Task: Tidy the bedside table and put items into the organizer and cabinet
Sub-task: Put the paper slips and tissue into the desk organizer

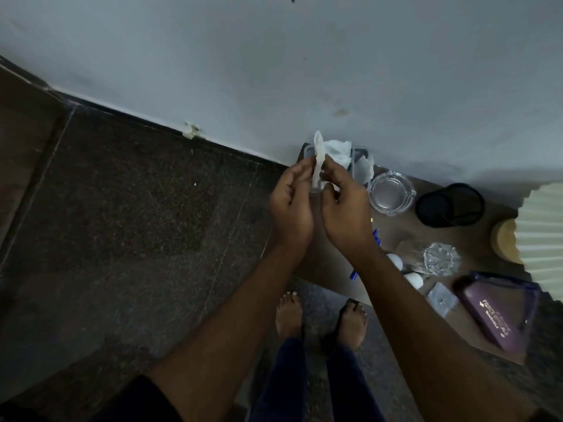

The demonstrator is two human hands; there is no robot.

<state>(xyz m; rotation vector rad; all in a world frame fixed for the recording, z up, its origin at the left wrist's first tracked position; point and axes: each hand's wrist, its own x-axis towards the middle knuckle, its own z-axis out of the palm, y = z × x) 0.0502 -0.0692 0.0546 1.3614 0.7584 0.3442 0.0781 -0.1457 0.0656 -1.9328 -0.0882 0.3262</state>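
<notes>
Both my hands are raised over the left end of the brown bedside table point(393, 229). My left hand point(292, 205) and my right hand point(344, 205) pinch a thin white folded strip, a tissue or wrapper point(317, 156), which stands upright between my fingertips. Behind it, against the wall, sits a clear organizer tray point(359, 159) holding crumpled white tissues point(338, 150). On the table lie a glass ashtray point(391, 191), a black mesh cup point(451, 205), a cut-glass tumbler on its side point(432, 257), blue pens point(376, 236) and a purple case point(493, 315).
A pleated cream lampshade point(542, 239) covers the table's right end, with a wooden base point(502, 242) beside it. Two small white round objects point(405, 269) and a small clear packet point(441, 300) lie near the front edge. Dark speckled floor point(137, 223) spreads left; my feet stand below the table.
</notes>
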